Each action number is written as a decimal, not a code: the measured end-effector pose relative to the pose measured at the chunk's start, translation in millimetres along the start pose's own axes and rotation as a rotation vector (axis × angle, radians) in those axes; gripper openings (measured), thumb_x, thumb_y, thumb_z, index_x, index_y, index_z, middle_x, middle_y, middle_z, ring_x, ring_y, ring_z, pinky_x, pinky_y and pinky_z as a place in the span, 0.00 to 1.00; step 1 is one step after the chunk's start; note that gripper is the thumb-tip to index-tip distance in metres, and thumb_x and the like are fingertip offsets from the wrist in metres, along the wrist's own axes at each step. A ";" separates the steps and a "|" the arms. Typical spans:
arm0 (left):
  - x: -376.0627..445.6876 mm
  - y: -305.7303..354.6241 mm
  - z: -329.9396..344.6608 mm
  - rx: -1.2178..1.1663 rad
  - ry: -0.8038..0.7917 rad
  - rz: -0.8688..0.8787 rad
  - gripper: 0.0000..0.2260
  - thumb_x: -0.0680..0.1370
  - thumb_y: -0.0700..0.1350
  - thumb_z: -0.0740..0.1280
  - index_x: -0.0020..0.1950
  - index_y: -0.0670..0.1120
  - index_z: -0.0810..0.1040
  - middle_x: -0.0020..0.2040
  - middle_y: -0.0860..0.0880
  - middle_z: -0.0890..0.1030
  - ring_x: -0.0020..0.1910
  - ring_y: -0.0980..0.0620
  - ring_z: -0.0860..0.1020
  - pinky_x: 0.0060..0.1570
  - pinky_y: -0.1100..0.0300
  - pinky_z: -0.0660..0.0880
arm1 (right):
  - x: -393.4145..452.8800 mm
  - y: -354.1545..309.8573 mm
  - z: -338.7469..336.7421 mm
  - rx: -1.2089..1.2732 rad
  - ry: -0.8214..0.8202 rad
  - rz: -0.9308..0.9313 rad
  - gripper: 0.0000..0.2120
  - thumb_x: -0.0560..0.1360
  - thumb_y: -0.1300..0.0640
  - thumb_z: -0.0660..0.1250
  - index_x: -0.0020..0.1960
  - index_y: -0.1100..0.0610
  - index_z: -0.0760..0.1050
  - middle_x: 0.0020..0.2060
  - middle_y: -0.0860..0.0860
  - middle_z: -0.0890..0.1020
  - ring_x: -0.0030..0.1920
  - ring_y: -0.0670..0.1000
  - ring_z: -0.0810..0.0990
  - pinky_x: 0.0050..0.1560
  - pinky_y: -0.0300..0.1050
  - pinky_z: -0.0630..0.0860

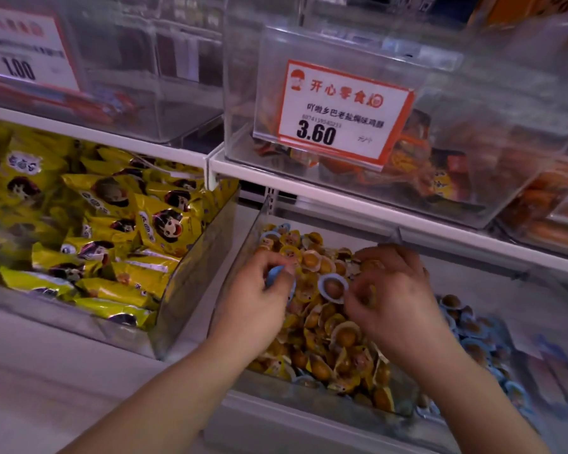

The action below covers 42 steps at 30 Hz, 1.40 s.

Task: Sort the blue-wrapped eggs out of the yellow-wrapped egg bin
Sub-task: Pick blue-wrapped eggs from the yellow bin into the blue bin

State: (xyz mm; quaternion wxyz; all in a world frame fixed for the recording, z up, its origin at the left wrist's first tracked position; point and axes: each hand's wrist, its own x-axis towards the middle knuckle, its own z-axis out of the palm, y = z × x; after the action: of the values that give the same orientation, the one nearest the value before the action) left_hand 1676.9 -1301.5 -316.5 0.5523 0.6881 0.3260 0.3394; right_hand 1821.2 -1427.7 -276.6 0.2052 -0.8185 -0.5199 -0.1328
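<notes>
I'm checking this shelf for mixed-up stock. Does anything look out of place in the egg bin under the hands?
Yes. A blue-wrapped egg lies on top of the yellow-wrapped eggs, between the hands. The left hand already holds blue wrappers. More blue ones sit at the bin's far-left corner. The blue egg pile is to the right.

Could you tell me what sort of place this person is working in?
Most likely a snack shop's bulk aisle: a price tag reading 3.60 hangs on a clear acrylic bin, white shelves carry more bins, and yellow snack packets and wrapped eggs lie loose in them.
</notes>
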 end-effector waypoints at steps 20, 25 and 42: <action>2.1 -6.1 -16.0 0.209 -0.151 0.043 0.07 0.79 0.47 0.68 0.46 0.59 0.83 0.45 0.55 0.84 0.42 0.55 0.81 0.39 0.50 0.78 | -41.9 -12.2 17.0 0.152 -0.822 -0.171 0.20 0.81 0.56 0.55 0.68 0.43 0.75 0.55 0.47 0.76 0.60 0.51 0.73 0.61 0.51 0.66; -1.9 -4.6 -14.6 0.266 -0.152 0.095 0.07 0.79 0.45 0.68 0.46 0.56 0.83 0.47 0.48 0.85 0.48 0.43 0.81 0.47 0.44 0.79 | -40.5 -13.2 23.3 0.034 -0.815 -0.090 0.20 0.78 0.48 0.53 0.67 0.40 0.75 0.51 0.46 0.63 0.59 0.54 0.73 0.58 0.48 0.71; 0.1 -11.8 -14.5 0.265 -0.141 0.121 0.05 0.80 0.47 0.67 0.48 0.55 0.83 0.48 0.61 0.82 0.49 0.66 0.78 0.52 0.61 0.77 | -28.9 -24.3 20.1 0.128 -1.006 -0.074 0.38 0.67 0.21 0.48 0.58 0.47 0.76 0.49 0.45 0.81 0.51 0.48 0.78 0.55 0.51 0.76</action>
State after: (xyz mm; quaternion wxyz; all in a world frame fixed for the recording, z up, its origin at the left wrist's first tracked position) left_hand 1664.2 -1291.6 -325.7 0.4564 0.7956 0.2863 0.2771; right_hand 1787.0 -1432.1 -302.0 -0.0257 -0.7479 -0.5901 0.3029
